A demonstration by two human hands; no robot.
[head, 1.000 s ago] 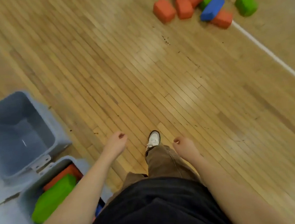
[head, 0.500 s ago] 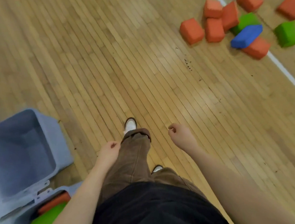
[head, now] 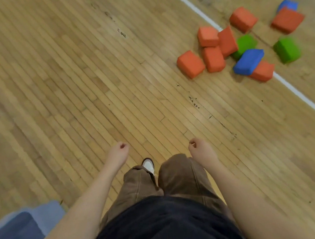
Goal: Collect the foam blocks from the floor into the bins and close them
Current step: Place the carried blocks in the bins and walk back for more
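- Two bare hands hang loose above the pale wooden plank floor [head: 74, 78], nothing held in either.
- Far left, bottom corner: one blurred corner of a grey-blue plastic bin [head: 20, 228], just beside the left forearm.
- Left hand [head: 118, 153]: fingers curled loosely inward, gripping nothing.
- Between the hands, brown trousers [head: 179, 174] and the toe of a white shoe [head: 148, 165].
- Right hand [head: 201, 149]: fingers loosely curled too, and empty.
- Up right, well apart from both hands, the scattered foam blocks: an orange foam block [head: 190, 64] nearest, more orange ones touching behind it, a blue foam block [head: 248, 61] leaning on another, a green foam block [head: 287, 49] further right.
- White painted floor line [head: 302, 96] runs under that cluster.
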